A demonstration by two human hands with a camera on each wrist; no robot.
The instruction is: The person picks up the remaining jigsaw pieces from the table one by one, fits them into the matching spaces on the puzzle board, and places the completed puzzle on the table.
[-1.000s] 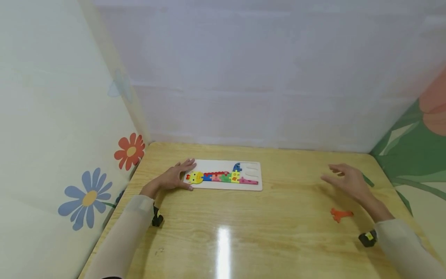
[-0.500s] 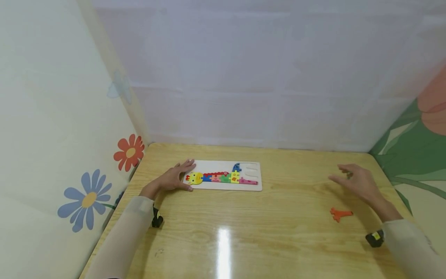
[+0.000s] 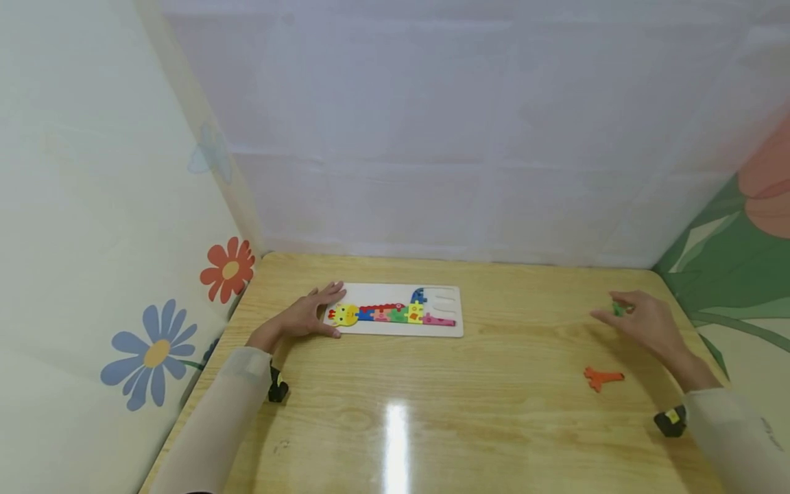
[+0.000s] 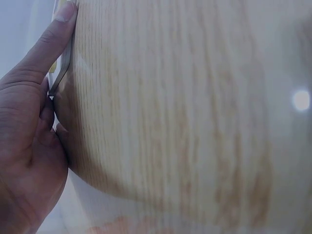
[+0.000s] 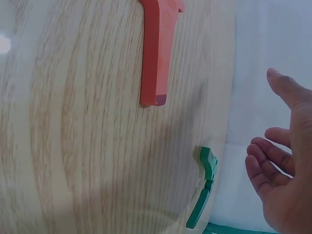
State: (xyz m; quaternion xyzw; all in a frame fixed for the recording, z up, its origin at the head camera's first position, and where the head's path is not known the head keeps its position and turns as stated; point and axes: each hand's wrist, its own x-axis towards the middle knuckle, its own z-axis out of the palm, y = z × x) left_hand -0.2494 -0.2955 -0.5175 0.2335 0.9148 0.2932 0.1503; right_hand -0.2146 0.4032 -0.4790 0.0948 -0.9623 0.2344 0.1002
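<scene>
The left hand [image 3: 301,317] holds the left end of a white rectangular puzzle board [image 3: 378,292], its grip clamped on the board with the thumb at the near edge and the fingers at the far one. The board lies flat on a pale wood-grained tabletop [image 3: 494,425]. Set in it is a giraffe in coloured pieces: a yellow giraffe-head piece [image 3: 345,315] just beside the left hand, blocks of several colours, a dark blue piece [image 3: 418,296] towards the far side and a long pink piece [image 3: 439,321] at the right end.

The right hand [image 3: 644,326] is above the right part of the tabletop, its grip apart, the thumb well off the bent fingers. A small green puzzle piece [image 5: 208,183] rests on the tabletop by that hand; the head view shows part of it in the gap between thumb and fingers. An orange-red branched puzzle piece [image 3: 601,379] lies nearer the person, its slim, dark-tipped end pointing right
</scene>
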